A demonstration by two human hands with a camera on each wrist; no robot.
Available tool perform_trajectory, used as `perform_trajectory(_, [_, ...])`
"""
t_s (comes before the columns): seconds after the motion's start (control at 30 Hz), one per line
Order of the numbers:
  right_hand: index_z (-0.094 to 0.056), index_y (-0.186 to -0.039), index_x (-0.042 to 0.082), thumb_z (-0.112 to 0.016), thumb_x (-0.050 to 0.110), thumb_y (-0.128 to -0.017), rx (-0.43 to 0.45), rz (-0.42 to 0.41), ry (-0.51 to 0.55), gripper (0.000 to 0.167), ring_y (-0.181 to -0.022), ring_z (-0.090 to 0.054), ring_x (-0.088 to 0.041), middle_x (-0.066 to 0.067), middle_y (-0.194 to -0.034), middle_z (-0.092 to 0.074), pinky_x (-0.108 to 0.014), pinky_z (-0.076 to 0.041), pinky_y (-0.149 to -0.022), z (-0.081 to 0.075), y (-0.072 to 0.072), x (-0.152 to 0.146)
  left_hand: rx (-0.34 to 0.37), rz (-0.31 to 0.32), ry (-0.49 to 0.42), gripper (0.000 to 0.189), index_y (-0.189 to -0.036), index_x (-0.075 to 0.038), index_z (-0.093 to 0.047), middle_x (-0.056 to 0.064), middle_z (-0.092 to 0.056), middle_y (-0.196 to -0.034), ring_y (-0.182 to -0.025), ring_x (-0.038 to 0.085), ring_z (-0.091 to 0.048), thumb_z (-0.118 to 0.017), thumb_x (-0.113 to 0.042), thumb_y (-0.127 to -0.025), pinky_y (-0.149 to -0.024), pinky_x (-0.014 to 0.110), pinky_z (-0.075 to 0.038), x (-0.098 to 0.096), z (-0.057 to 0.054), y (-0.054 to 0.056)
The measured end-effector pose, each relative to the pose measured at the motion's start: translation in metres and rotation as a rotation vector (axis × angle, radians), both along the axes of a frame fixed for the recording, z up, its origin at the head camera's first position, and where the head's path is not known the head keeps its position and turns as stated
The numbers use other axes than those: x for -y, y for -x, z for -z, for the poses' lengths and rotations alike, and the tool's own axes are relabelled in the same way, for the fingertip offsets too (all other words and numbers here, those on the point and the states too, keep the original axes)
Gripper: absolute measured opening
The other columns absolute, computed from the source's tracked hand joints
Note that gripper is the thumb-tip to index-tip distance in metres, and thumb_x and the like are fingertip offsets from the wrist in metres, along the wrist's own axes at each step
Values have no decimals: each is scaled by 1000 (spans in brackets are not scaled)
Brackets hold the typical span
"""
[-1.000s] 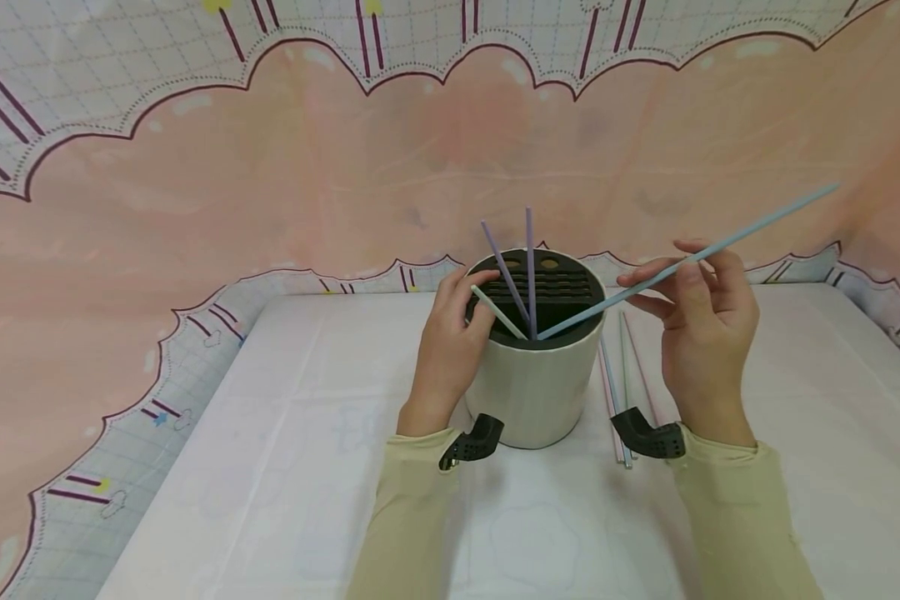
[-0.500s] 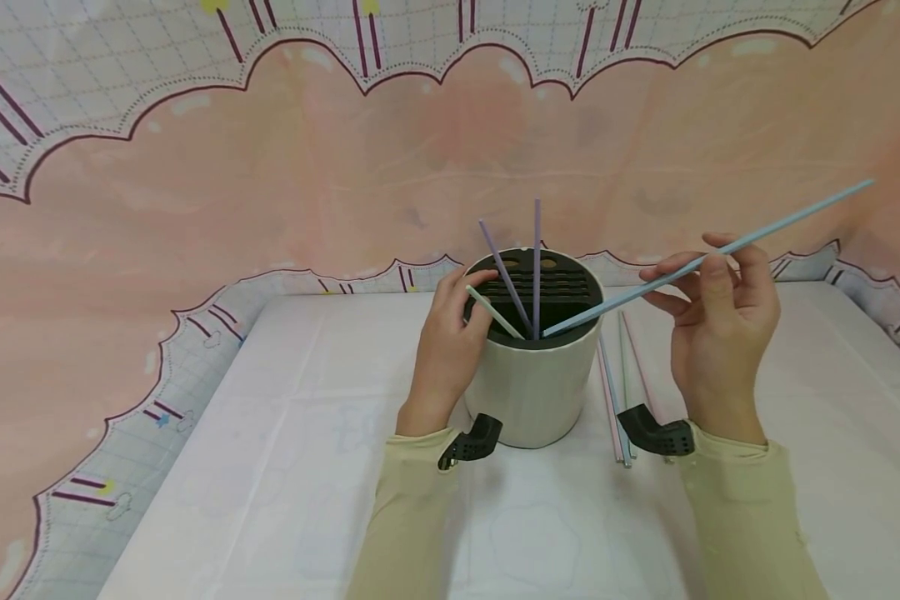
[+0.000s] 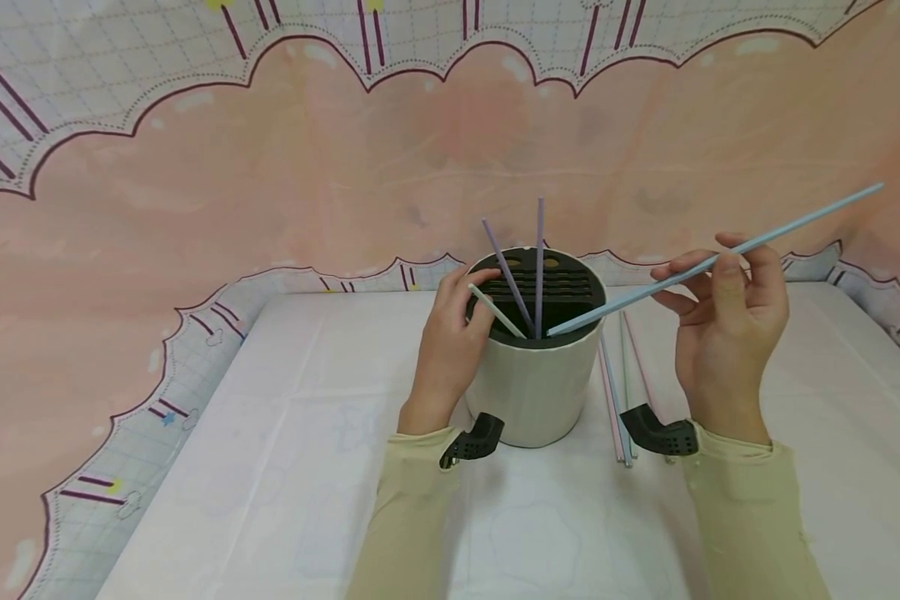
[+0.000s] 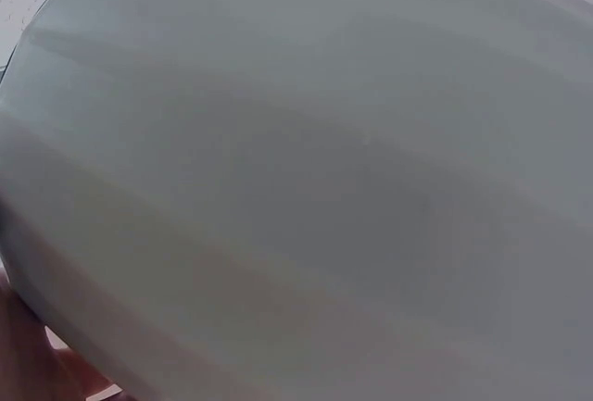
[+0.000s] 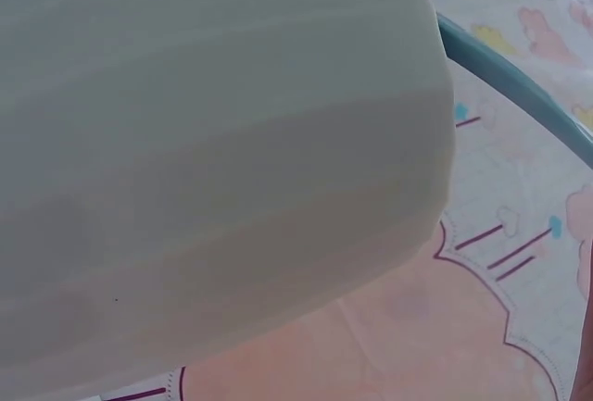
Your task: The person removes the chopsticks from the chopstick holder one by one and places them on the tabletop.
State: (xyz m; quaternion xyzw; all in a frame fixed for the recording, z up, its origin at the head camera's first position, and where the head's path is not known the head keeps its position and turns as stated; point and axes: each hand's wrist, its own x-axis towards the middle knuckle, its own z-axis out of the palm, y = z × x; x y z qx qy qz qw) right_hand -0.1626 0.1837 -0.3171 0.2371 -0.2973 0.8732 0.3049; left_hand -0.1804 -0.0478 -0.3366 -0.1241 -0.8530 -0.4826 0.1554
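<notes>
A round off-white holder (image 3: 528, 392) with a black slotted top (image 3: 547, 287) stands on the table. My left hand (image 3: 452, 337) grips its left rim, fingers curled over the top. My right hand (image 3: 731, 325) pinches a light blue stick (image 3: 802, 218) between thumb and fingers. The stick slants down to the left, its lower end in the front opening of the top. Two purple sticks (image 3: 540, 258) and a short-looking pale green stick (image 3: 497, 311) also stand in that opening. In the right wrist view, the blue stick (image 5: 510, 79) comes from behind the holder wall (image 5: 232, 160).
Several thin pink, blue and green sticks (image 3: 625, 392) lie on the white tabletop (image 3: 330, 483) just right of the holder, partly behind my right wrist. A patterned pink cloth (image 3: 420, 167) hangs behind the table. The holder's wall (image 4: 296, 179) nearly fills the left wrist view.
My right hand has moved right with the blue stick, whose lower end has shifted slightly right in the opening. The upright purple stick has shifted a little right. The left hand stays in place.
</notes>
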Motion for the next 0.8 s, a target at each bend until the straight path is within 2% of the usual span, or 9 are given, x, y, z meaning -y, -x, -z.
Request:
perform_trajectory(0.6, [-41, -109, -12, -47, -2, -88, 16, 1, 5, 23, -67, -59, -41, -31, -77, -56, -46, -49, -62, -1, 6, -5, 4, -8, -7, 36, -123, -34, -51, -14, -29, -138, -124, 9, -32, -35, -32, -90, -92, 38, -35, -3, 1, 5])
perform_trajectory(0.8, [-40, -109, -13, -47, -3, -88, 6, -61, -14, 24, -69, -59, -42, -31, -79, -57, -47, -49, -63, 2, 8, -7, 11, -12, -8, 36, -123, -33, -51, -14, -29, -138, -124, 9, -32, -36, -31, -90, -92, 38, -35, -4, 1, 6])
